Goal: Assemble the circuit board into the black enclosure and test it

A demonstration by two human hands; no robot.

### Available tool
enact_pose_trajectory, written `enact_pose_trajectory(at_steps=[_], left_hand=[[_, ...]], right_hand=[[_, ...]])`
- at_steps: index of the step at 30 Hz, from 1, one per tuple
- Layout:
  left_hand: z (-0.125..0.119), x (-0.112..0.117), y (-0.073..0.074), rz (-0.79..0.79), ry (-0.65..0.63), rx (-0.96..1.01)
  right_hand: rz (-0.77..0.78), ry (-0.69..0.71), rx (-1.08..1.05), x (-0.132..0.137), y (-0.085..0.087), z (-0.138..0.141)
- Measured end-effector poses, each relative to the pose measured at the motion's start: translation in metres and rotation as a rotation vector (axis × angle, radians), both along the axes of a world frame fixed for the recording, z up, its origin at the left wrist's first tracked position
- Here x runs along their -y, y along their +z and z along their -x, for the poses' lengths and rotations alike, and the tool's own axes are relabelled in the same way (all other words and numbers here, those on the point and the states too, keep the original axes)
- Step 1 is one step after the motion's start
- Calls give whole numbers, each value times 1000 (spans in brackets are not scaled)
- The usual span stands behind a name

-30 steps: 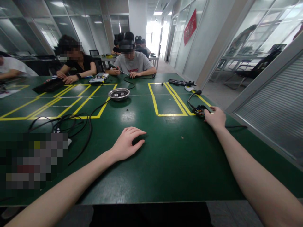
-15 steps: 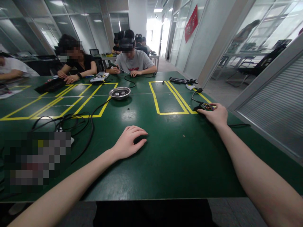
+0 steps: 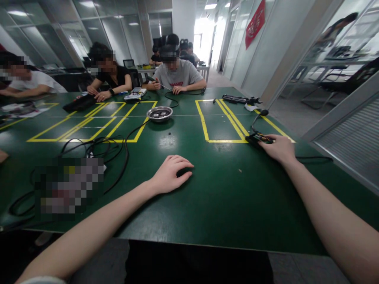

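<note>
My left hand (image 3: pixel 171 173) rests on the green table (image 3: pixel 207 209), its fingers loosely curved and the thumb held apart, with nothing in it. Farther out on the right, my right hand (image 3: pixel 280 148) is closed on a small black electronic unit (image 3: pixel 255 138) with exposed coloured wires. The unit lies at or just above the table, beside the corner of the yellow tape; my fingers partly cover it. A thin cable with a dark rounded end (image 3: pixel 263 113) stands just beyond the unit. A black cord (image 3: pixel 315 158) runs right from behind my hand.
A metal bowl (image 3: pixel 160 114) with small metal parts sits mid-table. Coiled black cable (image 3: pixel 91 148) and a blurred-out object (image 3: pixel 71 185) lie on the left. A long black tool-like item (image 3: pixel 241 99) is at the far right. Co-workers (image 3: pixel 177 75) sit opposite.
My view has turned slightly left, so the scene sits farther right. The electronic unit has shifted a little left against the tape, with my right hand on it. My left hand stays resting.
</note>
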State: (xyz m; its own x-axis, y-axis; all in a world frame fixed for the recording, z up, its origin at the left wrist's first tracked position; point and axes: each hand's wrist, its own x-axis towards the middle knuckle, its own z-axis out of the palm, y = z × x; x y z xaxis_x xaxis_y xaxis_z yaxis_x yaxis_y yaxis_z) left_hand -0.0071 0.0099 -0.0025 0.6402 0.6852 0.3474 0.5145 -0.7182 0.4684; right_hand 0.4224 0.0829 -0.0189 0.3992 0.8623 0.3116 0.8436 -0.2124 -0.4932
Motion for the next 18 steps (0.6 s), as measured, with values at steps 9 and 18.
enact_pose_trajectory(at_steps=[9, 18], left_hand=[[2, 2, 4, -50, 16, 73], [3, 1, 7, -38, -80, -71]], right_hand=[[76, 956, -138, 50, 18, 134], [57, 1221, -149, 83, 14, 183]])
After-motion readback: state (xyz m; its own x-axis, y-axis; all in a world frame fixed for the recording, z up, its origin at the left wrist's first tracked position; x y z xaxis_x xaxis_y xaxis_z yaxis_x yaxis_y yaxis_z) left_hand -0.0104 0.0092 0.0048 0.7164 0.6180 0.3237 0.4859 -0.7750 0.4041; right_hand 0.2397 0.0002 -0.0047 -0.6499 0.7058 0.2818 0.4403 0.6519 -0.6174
